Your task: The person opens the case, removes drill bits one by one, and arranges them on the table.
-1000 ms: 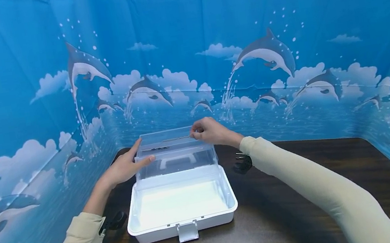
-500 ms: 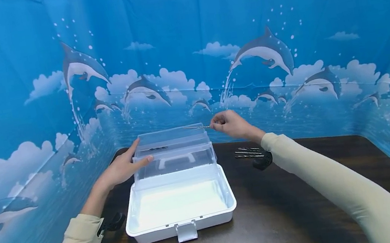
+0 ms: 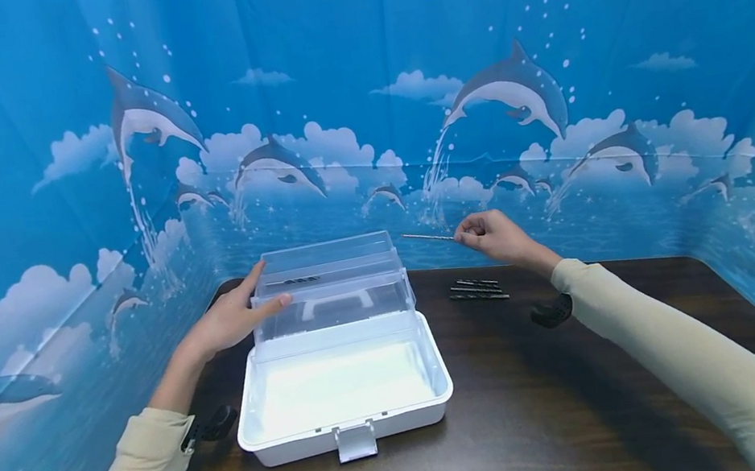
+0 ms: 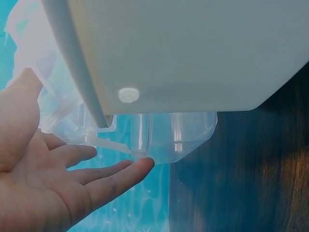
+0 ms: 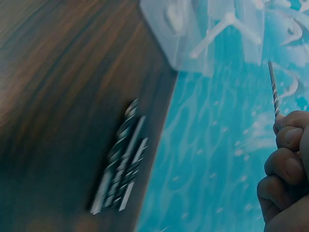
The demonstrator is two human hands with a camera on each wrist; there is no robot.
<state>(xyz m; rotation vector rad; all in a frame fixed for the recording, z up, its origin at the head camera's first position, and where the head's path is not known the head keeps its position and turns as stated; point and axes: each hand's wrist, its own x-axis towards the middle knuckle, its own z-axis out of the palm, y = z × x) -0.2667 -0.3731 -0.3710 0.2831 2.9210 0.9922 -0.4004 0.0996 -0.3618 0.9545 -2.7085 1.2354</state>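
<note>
My right hand (image 3: 498, 238) pinches a thin drill bit (image 3: 427, 237) between thumb and fingertips, its fluted end pointing left, held up over the back of the table. In the right wrist view the bit (image 5: 273, 87) sticks out past curled fingers. My left hand (image 3: 229, 319) lies at the left side of the raised clear trays (image 3: 325, 253) of a white toolbox (image 3: 299, 448), thumb across the front, fingers extended. In the left wrist view those fingers (image 4: 118, 182) are spread below the box's underside. Several small dark pieces (image 3: 301, 280) lie in a tray.
Several drill bits (image 3: 479, 297) lie side by side on the dark wood table (image 3: 523, 425), right of the box. The box's front latch (image 3: 355, 442) hangs down. A blue dolphin-print curtain (image 3: 318, 33) borders the table behind and at the sides.
My right hand has moved right, taking the drill bit from over the trays to beyond their right side. The drill bits on the table have come fully into view. The left hand stays at the trays.
</note>
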